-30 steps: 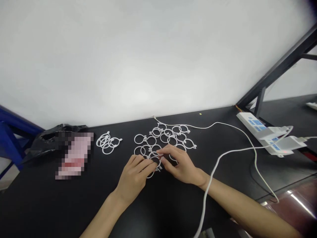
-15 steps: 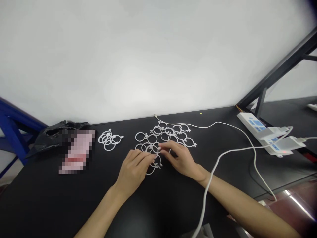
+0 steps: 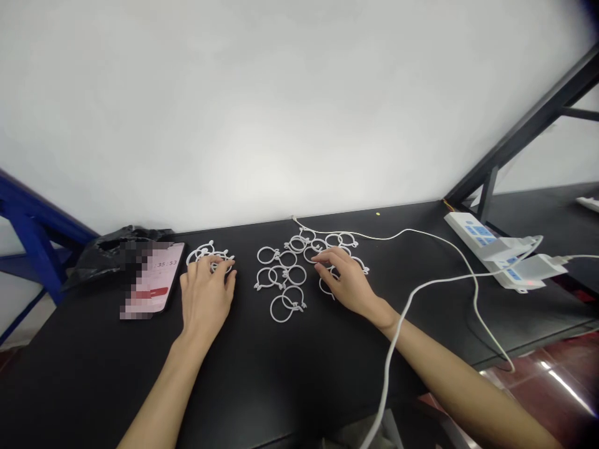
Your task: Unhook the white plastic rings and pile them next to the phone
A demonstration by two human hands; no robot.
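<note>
My left hand is over the small pile of white plastic rings on the left, its fingers spread and partly hiding them. No ring shows held in it. My right hand reaches over the larger spread of white rings in the middle. Its thumb and index fingertip are bent close to one ring with a small gap between them. Each ring has little knobbed ends at one side. Several overlap, and my right hand covers some.
A phone, partly pixelated, lies left of the small pile, beside a black plastic bag. A white power strip with plugged-in adapters stands at right. A white cable crosses above my right forearm. A wall closes off the back.
My left hand has moved left from the middle rings to the small pile and its fingers have spread. My right hand has shifted slightly right and up, away from the left hand.
</note>
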